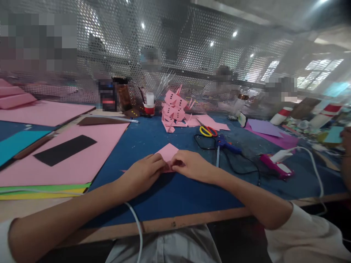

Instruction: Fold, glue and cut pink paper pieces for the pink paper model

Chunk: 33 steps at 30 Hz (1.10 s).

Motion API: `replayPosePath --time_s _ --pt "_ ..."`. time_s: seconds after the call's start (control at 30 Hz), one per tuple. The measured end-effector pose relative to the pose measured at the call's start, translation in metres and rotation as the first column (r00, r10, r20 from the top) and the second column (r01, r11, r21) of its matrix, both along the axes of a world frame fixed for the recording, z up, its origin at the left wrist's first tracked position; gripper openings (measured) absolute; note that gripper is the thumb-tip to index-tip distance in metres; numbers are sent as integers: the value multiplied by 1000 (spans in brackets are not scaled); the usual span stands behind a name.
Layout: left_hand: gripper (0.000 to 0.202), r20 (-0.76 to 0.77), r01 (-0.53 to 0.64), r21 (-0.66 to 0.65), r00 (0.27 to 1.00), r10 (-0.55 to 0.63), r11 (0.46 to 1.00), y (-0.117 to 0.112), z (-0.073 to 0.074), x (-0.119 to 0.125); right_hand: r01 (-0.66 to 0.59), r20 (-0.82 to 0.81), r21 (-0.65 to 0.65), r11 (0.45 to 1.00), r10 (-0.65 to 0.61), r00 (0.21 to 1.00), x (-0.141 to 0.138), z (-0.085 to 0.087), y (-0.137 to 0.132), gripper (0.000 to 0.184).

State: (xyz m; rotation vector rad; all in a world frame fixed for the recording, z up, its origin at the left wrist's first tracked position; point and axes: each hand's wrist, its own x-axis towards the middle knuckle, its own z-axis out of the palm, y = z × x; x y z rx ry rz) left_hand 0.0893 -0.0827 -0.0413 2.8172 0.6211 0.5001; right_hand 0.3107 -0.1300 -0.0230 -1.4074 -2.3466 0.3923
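A small sheet of pink paper lies on the blue tabletop in front of me, one corner pointing away. My left hand is closed on its near left edge, fingers bent down onto the paper. From the other side my right hand pinches the same near edge, thumb and forefinger together. The two sets of fingertips almost meet, and they hide part of the edge and any fold there. A thin pink tip pokes out at the left of my left hand.
Beyond my hands stand folded pink paper figures with black dots. Yellow-and-red scissors and a blue glue gun with its cord lie right of centre. Large pink sheets bearing a black strip are at left. Purple paper lies at right.
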Motion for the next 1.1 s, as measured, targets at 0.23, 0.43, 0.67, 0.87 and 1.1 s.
replayPosePath --time_s 0.23,0.43,0.67,0.87,1.1 --pt "17 71 -121 -135 989 131 983 -3 1 8 -39 42 64 997 36 998 2 -9 3 1" --pt "11 9 -230 -124 972 233 965 -9 6 17 -61 117 140 988 44 992 0 -13 2 8" --pt "11 -49 -301 -87 953 298 950 -8 6 18 -48 114 148 988 31 993 0 -15 0 7" --pt "11 -81 -352 -104 935 345 930 -10 9 21 -50 91 122 991 39 995 0 -15 2 5" --pt "12 -173 -390 -177 916 361 904 -1 14 10 -31 70 88 996 25 997 0 -15 2 8"
